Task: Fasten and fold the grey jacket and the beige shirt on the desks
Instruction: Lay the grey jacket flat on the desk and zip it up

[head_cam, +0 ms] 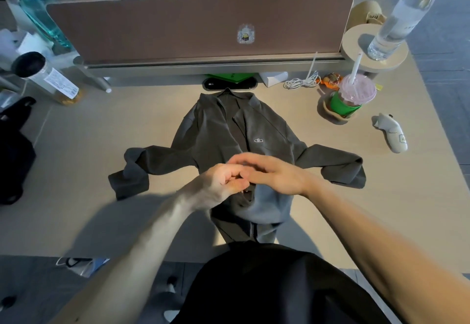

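The grey jacket (211,132) lies face up on the beige desk (89,145), collar away from me, both sleeves spread to the sides, a small white logo on the chest. Its front is open above my hands. My left hand (221,183) and my right hand (274,173) meet over the jacket's middle front, fingers pinched together at the front edges near the zip. What exactly the fingertips hold is hidden by the hands. The hem hangs toward me over the desk edge. No beige shirt is in view.
A brown divider panel (198,26) closes the back of the desk. To the right stand a pink-lidded cup with a green sleeve (352,99), a clear bottle (396,23) on a round stand and a small grey object (391,132). A jar (50,79) and teal bottle (38,10) are at left.
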Motion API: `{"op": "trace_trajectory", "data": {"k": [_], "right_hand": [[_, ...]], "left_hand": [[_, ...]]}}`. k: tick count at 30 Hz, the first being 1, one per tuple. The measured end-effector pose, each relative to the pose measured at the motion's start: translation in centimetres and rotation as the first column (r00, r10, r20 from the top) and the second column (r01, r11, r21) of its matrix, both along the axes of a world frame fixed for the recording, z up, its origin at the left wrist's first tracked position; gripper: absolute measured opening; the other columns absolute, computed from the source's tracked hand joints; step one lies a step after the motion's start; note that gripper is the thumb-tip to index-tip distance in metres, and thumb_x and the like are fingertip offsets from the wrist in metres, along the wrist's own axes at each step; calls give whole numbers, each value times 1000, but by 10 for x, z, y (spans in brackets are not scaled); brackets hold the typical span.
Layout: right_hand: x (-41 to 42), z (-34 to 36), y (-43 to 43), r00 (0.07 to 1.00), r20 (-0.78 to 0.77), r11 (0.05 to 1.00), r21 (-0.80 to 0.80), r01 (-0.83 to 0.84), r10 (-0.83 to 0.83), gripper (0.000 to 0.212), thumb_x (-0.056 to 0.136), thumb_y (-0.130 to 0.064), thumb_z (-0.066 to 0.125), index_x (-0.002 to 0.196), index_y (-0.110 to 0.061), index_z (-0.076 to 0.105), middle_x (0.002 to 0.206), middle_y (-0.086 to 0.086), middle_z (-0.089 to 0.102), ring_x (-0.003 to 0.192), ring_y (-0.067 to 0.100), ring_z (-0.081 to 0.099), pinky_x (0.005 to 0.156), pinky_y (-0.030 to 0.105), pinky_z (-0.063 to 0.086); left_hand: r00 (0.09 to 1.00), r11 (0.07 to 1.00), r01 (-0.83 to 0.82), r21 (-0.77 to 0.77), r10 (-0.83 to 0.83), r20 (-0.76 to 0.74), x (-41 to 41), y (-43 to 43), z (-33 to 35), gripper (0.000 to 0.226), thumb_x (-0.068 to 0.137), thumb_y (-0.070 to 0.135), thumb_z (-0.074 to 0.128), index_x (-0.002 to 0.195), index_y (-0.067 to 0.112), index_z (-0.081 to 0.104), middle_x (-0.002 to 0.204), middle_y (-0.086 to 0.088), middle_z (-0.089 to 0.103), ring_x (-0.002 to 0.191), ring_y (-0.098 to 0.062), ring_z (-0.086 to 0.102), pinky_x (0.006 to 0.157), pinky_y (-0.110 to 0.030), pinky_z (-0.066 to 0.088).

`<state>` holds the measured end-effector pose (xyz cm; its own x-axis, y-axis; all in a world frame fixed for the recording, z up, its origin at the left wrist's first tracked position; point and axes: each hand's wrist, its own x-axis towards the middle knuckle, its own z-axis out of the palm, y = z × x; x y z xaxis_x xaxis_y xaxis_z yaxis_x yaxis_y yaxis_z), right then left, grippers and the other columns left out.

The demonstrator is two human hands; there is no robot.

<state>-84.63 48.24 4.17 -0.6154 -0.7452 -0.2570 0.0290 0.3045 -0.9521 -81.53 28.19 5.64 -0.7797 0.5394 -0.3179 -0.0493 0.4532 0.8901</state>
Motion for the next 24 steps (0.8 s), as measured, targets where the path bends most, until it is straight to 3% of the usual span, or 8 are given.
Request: {"op": "trace_trajectory", "data": {"k": [2, 5, 7, 11, 14, 19, 22, 24], "right_hand": [[-3, 0, -4, 1000, 20, 1000, 4, 15, -15, 30, 97, -37, 55, 123, -23, 60, 87, 7, 62, 81, 19, 57, 77, 36, 47], [-2, -3, -4, 998, -32, 998, -7, 62, -63, 16, 97, -28, 60, 109, -20, 66, 60, -8, 42, 58, 11, 36, 58, 28, 32], [-1, -5, -4, 992, -38, 993, -7, 116, -117, 14, 95, -26, 63, 98, -14, 70, 57, -9, 43, 57, 13, 36, 58, 31, 32], [3, -5, -3, 978, -13, 978, 20, 207, -207, 30, 93, -20, 66, 76, 3, 59, 59, 0, 35, 57, 14, 31, 58, 30, 29], [7, -4, -1, 972, 49, 973, 34, 229, -230, 39, 93, -17, 65, 70, 7, 46, 59, 0, 31, 56, 12, 28, 56, 23, 27], [14, -1, -3, 955, 96, 960, 30, 280, -281, 41, 93, -18, 63, 58, -4, 48, 57, 9, 34, 57, 21, 30, 57, 33, 28], [17, -3, -5, 930, 125, 937, -7, 348, -345, 40, 93, -19, 63, 53, -20, 62, 54, 10, 45, 57, 22, 36, 59, 37, 31], [19, -2, -6, 922, 120, 927, -33, 373, -367, 35, 90, -26, 63, 60, -7, 66, 59, 27, 50, 58, 24, 39, 60, 39, 34]], "left_hand": [[999, 999, -25, 47, 23, 38, -1, -4, 5, 9, 95, 18, 62, 87, 20, 58, 80, 9, 63, 74, -7, 56, 70, -29, 46], [990, 989, -81, 121, 66, 121, 3, -11, 2, 24, 87, 20, 71, 105, 14, 55, 90, -11, 70, 80, -30, 66, 75, -41, 54], [983, 977, -169, 131, 158, 89, 9, -8, -3, 29, 85, 17, 71, 107, 11, 54, 91, -15, 73, 84, -32, 70, 77, -43, 56], [880, 877, -467, 118, 473, -33, 18, 3, -11, 20, 80, 16, 77, 92, 12, 62, 69, 3, 70, 61, -7, 59, 61, -21, 46], [771, 781, -606, 149, 623, -133, 23, 6, -19, 12, 75, 20, 81, 82, 16, 71, 63, 5, 69, 54, -14, 58, 56, -27, 49], [761, 790, -580, 199, 612, -214, 25, 11, -22, 1, 81, 19, 72, 82, 19, 73, 61, 5, 65, 49, -12, 45, 51, -29, 41], [741, 790, -593, 156, 611, -280, 26, 11, -25, 5, 82, 28, 68, 81, 23, 68, 57, -4, 62, 49, -25, 51, 51, -37, 46], [707, 773, -619, 139, 626, -329, 27, 14, -24, 6, 84, 23, 68, 79, 24, 67, 59, -4, 64, 51, -27, 55, 51, -37, 47]]}}
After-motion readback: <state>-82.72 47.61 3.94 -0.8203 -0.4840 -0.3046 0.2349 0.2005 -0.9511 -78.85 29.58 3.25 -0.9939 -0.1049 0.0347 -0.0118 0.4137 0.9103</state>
